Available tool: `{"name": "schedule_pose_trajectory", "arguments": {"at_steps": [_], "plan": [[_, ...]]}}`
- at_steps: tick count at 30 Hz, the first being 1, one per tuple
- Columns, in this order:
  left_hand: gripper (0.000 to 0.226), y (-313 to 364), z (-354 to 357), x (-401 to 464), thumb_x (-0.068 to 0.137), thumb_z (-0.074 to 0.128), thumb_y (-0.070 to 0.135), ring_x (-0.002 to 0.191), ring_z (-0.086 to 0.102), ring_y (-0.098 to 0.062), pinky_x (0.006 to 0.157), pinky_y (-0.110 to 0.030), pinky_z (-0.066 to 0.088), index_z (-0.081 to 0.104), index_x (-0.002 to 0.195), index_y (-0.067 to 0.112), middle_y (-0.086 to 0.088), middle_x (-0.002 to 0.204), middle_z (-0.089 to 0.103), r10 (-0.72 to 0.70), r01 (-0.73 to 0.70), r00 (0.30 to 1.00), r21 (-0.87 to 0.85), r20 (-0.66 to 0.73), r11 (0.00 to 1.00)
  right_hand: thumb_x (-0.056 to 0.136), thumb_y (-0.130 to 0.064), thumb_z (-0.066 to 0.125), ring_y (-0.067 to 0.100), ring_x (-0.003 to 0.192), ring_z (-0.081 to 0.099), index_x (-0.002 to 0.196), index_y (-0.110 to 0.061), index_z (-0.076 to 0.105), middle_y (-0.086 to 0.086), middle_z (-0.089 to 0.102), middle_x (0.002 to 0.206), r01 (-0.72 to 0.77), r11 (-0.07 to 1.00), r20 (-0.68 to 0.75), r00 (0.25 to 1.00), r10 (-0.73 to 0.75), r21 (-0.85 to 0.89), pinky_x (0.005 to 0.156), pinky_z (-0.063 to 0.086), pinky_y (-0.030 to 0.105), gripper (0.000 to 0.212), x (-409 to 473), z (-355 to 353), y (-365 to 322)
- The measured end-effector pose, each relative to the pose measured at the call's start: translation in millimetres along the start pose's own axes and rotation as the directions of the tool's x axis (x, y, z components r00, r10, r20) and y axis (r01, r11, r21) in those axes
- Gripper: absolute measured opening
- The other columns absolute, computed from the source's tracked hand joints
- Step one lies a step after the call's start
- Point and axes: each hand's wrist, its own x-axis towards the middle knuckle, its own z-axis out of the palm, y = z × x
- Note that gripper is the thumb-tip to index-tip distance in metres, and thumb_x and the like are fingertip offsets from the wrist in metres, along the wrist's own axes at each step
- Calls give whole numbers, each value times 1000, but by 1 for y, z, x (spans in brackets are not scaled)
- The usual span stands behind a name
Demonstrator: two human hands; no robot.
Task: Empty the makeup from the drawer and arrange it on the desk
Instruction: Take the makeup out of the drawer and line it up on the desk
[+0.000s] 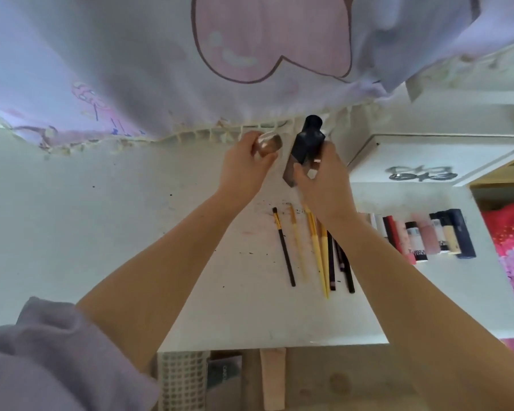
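Black bottle [304,146] tilts cap-up in the right hand's [324,185] grip; left hand [244,170] pinches a shiny jar [269,143].

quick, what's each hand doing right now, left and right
Left hand: fingers curled round a small shiny rose-gold round container.
Right hand: grips a dark bottle with a black cap.

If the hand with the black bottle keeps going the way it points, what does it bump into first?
Probably the curtain. The right hand points its black bottle up and away toward the curtain's fringed hem, with nothing between them in this view. Depth is hard to judge, so the gap is unclear.
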Motion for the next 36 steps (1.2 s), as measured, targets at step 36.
{"name": "schedule_pose_trajectory", "arguments": {"at_steps": [36], "plan": [[25,-119,0,-295,90,55,31,97,56,-24,74,-27,39,64,102,11,-8,106,59,-446,2,692,617,567,787,92,-37,51,26,100,60,117,-15,56,7,62,114,-293,873,636,601,485,-389,75,46,30,34,-313,59,102]]}}
